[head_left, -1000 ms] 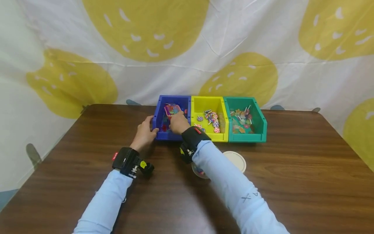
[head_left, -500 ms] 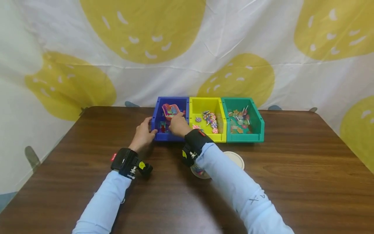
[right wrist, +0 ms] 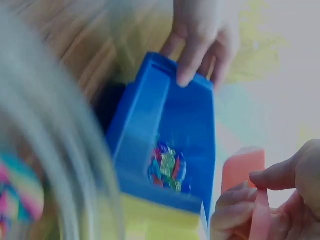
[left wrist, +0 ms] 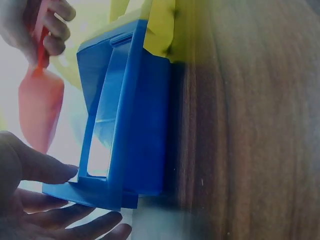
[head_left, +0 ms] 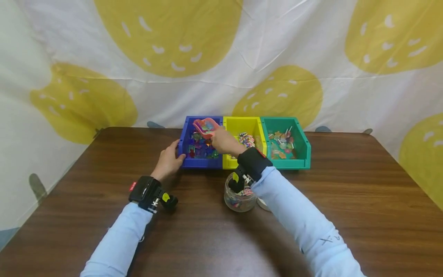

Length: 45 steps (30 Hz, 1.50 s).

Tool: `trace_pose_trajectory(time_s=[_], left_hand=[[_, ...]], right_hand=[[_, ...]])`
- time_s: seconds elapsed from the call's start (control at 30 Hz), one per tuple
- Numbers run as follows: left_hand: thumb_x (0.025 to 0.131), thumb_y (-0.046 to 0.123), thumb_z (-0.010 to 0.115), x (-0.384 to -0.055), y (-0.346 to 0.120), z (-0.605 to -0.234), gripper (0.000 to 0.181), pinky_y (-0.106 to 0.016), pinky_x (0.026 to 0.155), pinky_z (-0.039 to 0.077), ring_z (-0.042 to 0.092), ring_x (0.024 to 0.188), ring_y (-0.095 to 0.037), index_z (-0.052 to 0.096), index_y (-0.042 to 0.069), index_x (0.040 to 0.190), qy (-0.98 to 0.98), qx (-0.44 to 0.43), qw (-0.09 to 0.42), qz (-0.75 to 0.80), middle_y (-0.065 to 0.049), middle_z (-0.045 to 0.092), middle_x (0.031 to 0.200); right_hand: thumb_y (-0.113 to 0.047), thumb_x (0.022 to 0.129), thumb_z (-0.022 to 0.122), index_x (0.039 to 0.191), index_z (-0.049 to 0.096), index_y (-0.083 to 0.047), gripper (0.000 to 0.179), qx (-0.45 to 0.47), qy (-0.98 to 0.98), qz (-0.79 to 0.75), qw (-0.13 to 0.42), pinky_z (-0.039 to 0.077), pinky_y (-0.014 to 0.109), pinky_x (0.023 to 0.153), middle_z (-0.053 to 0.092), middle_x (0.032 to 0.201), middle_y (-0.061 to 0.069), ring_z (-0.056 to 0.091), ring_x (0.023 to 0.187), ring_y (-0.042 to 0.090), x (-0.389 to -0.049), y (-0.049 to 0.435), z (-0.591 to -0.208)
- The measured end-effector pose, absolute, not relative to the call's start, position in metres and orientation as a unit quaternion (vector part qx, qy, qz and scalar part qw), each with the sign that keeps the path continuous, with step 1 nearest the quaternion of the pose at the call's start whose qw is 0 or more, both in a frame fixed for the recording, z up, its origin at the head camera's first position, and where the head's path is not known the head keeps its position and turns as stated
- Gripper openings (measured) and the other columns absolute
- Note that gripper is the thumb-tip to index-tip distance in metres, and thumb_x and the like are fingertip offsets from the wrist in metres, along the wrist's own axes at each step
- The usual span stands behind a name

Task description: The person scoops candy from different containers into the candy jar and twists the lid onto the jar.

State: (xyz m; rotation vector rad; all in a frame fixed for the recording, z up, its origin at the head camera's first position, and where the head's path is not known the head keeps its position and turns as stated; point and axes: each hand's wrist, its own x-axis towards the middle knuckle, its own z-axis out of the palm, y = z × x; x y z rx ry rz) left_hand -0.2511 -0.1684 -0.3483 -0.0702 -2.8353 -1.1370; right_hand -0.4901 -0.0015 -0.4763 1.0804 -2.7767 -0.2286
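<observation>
- Lifts the pink scoop [left wrist: 41,107] clear of the loose pieces [head_left: 199,148], with the fingers of the right hand [head_left: 225,141] curled round its handle; holds it above the blue bin [head_left: 202,164], loaded with a colourful scoopful [head_left: 209,125].
- Suggests a completed scooping stroke, without yet tipping out the load.
- Grips the blue bin's left wall with the left hand [head_left: 167,161], thumb inside, just as in the earlier frame.
- Differs from that frame in raising the scoop, bringing the right hand nearer the yellow bin [head_left: 242,122], uncovering more of the clear jar [head_left: 238,204] and hiding more of the white lid [head_left: 263,204] behind the sleeve [head_left: 294,207].
</observation>
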Motion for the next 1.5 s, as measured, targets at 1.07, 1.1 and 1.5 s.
trace_pose_trajectory(time_s=[1.07, 1.1, 1.5], left_hand=[[0.086, 0.015, 0.059, -0.231, -0.130, -0.336, 0.045, -0.040, 0.091, 0.044, 0.050, 0.111, -0.029, 0.044, -0.001, 0.124, -0.815, -0.251, 0.030, -0.522, -0.019, 0.051, 0.121], [0.085, 0.016, 0.060, -0.230, -0.129, -0.336, 0.046, -0.039, 0.091, 0.044, 0.050, 0.111, -0.029, 0.043, -0.001, 0.125, -0.812, -0.258, 0.009, -0.524, -0.019, 0.051, 0.122], [0.075, 0.031, 0.070, -0.222, -0.119, -0.344, 0.077, -0.037, 0.092, 0.043, 0.046, 0.116, -0.028, 0.031, 0.003, 0.135, -0.785, -0.320, -0.148, -0.510, -0.017, 0.043, 0.131]], right_hand=[[-0.019, 0.089, 0.055, 0.102, 0.055, 0.004, 0.026, 0.277, -0.888, 0.366, -0.019, 0.032, 0.023, 0.055, 0.047, 0.074, 0.005, 0.041, 0.065, 0.016, -0.253, 0.150, -0.315], [-0.018, 0.088, 0.055, 0.100, 0.056, 0.003, 0.025, 0.283, -0.886, 0.367, -0.016, 0.032, 0.023, 0.055, 0.047, 0.073, 0.005, 0.041, 0.065, 0.016, -0.252, 0.153, -0.316], [-0.017, 0.086, 0.059, 0.103, 0.062, -0.002, 0.023, 0.298, -0.889, 0.348, -0.015, 0.039, 0.023, 0.065, 0.058, 0.084, 0.004, 0.046, 0.077, 0.018, -0.236, 0.178, -0.315]])
